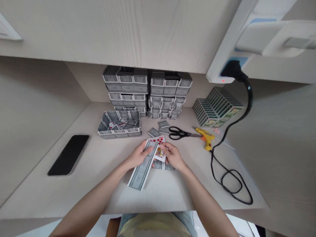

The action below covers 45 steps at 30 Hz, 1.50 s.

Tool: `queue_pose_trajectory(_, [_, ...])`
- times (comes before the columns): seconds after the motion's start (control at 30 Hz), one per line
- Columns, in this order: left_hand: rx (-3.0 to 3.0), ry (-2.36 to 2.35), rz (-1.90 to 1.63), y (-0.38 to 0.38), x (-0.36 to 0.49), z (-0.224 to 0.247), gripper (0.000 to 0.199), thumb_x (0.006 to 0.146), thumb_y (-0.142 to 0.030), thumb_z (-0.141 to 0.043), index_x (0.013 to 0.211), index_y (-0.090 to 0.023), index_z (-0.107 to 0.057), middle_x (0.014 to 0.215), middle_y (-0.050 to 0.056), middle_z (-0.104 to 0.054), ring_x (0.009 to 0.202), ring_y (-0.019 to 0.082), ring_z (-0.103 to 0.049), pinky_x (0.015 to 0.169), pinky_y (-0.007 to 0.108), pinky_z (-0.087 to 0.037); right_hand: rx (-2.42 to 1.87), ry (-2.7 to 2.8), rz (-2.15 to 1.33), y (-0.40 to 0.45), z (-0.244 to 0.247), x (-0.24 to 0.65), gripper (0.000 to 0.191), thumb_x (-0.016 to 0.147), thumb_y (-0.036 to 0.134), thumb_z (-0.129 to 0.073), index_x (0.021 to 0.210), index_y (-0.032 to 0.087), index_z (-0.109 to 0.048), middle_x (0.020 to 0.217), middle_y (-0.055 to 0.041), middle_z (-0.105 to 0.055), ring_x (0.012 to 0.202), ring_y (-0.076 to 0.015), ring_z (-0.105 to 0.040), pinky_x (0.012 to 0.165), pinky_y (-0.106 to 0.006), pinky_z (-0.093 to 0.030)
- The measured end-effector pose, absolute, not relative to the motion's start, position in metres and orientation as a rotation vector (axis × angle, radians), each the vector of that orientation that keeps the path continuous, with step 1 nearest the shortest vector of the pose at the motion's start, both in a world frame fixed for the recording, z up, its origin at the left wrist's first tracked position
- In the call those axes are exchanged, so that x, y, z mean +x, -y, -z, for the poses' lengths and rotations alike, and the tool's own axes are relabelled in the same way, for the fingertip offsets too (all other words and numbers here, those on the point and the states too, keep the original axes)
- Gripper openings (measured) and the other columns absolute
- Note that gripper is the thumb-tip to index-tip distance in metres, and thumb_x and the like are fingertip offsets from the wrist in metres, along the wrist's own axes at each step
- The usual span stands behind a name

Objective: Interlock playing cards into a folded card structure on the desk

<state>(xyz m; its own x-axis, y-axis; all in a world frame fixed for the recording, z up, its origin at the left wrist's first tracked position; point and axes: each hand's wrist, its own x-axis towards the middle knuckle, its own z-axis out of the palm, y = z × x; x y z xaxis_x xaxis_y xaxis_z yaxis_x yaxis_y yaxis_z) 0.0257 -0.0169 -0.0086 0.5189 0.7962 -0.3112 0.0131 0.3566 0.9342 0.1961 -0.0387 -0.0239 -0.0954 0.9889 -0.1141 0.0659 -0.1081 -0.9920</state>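
My left hand (137, 156) is closed on a long strip of playing cards (140, 172), grey patterned backs up, slanting toward the table's front edge. With bent fingers my right hand (174, 156) pinches a playing card (160, 153) whose face picture shows, right beside the strip. A card with red hearts (160, 139) shows just beyond, between the hands; whether it is held I cannot tell. Under my right hand lies another grey-backed card piece (165, 166), partly covered. Small folded card pieces (154, 132) lie just beyond the hands.
Black scissors (178, 133) and a yellow glue gun (207, 137) lie at the right, its black cord (230, 171) looping beside it. An open card box (120, 133) holds loose pieces. Stacked card boxes (128, 87), green card stacks (217, 107) and a phone (69, 154) stand or lie around.
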Motion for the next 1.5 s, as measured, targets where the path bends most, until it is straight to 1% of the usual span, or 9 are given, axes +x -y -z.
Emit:
queue_pose_trajectory(0.13, [1.085,-0.961,-0.691,0.009,0.017,0.007,0.038,0.075,-0.046,-0.054,0.1,-0.022,-0.038,0.065,-0.002,-0.063,0.046,0.018,-0.061,0.041,0.029,-0.049,-1.322,1.357,-1.103,0.036,0.022,0.209,0.038,0.084,0.051,-0.036,0.081,0.017,-0.055,0.052,0.0036,-0.053,0.037,-0.0088,-0.042,0.037,-0.02,-0.033])
queue_pose_trajectory(0.3, [1.027,-1.027,-0.848,-0.001,0.002,0.004,0.037,0.074,-0.04,-0.058,0.1,-0.023,-0.038,0.068,-0.003,-0.064,0.05,0.017,-0.063,0.045,0.029,-0.05,-1.429,1.718,-0.481,0.029,0.029,0.221,0.025,0.08,0.038,-0.05,0.092,0.02,-0.062,0.093,-0.0071,-0.064,0.084,-0.0202,-0.055,0.078,-0.034,-0.043])
queue_pose_trajectory(0.4, [1.044,-0.988,-0.923,-0.002,-0.003,0.002,0.042,0.07,-0.03,-0.062,0.104,-0.023,-0.037,0.083,0.0,-0.064,0.059,0.017,-0.064,0.056,0.032,-0.053,-1.406,1.897,-0.384,0.027,0.036,0.218,0.039,0.077,0.036,-0.056,0.113,0.021,-0.054,0.119,-0.009,-0.055,0.105,-0.0249,-0.048,0.089,-0.04,-0.036])
queue_pose_trajectory(0.5, [1.07,-0.959,-0.977,-0.003,-0.005,0.003,0.049,0.067,-0.021,-0.063,0.107,-0.023,-0.035,0.096,0.001,-0.061,0.068,0.018,-0.065,0.063,0.033,-0.053,-1.439,1.979,-0.397,0.026,0.042,0.212,0.056,0.078,0.038,-0.055,0.129,0.022,-0.04,0.131,-0.0093,-0.045,0.107,-0.0269,-0.045,0.088,-0.042,-0.036])
queue_pose_trajectory(0.63, [1.079,-0.932,-0.957,-0.002,-0.004,0.006,0.053,0.067,-0.021,-0.065,0.107,-0.023,-0.031,0.101,0.003,-0.059,0.072,0.019,-0.065,0.065,0.034,-0.053,-1.508,1.967,-0.387,0.024,0.045,0.209,0.06,0.08,0.037,-0.051,0.134,0.019,-0.031,0.127,-0.0102,-0.048,0.103,-0.0269,-0.046,0.088,-0.042,-0.036])
queue_pose_trajectory(0.9, [1.126,-0.949,-1.026,-0.005,0.0,0.007,0.051,0.065,-0.029,-0.069,0.105,-0.021,-0.038,0.105,0.007,-0.059,0.083,0.021,-0.064,0.074,0.038,-0.051,-1.505,1.872,-0.355,0.021,0.052,0.214,0.06,0.071,0.045,-0.062,0.121,0.017,-0.045,0.113,-0.0133,-0.049,0.105,-0.0292,-0.042,0.09,-0.044,-0.036])
queue_pose_trajectory(1.13, [1.033,-1.064,-1.081,-0.008,0.002,0.014,0.049,0.068,-0.033,-0.064,0.106,-0.023,-0.035,0.085,-0.001,-0.061,0.057,0.012,-0.06,0.057,0.029,-0.05,-1.515,1.8,-0.404,0.023,0.05,0.217,0.062,0.07,0.043,-0.063,0.122,0.016,-0.043,0.111,-0.0125,-0.053,0.101,-0.0276,-0.045,0.089,-0.043,-0.038])
queue_pose_trajectory(1.33, [1.118,-1.119,-0.999,-0.007,0.001,0.015,0.05,0.066,-0.031,-0.064,0.11,-0.02,-0.042,0.071,-0.002,-0.062,0.052,0.012,-0.055,0.049,0.024,-0.043,-1.509,1.794,-0.459,0.022,0.05,0.219,0.064,0.067,0.04,-0.067,0.122,0.02,-0.044,0.109,-0.0099,-0.057,0.099,-0.0277,-0.047,0.087,-0.044,-0.039])
queue_pose_trajectory(1.5, [1.083,-1.04,-1.05,-0.006,0.0,0.013,0.049,0.064,-0.022,-0.061,0.111,-0.018,-0.046,0.08,0.001,-0.064,0.064,0.015,-0.059,0.057,0.026,-0.044,-1.463,1.717,-0.477,0.022,0.048,0.222,0.063,0.064,0.041,-0.069,0.12,0.023,-0.047,0.108,-0.0093,-0.058,0.097,-0.0275,-0.049,0.082,-0.043,-0.042])
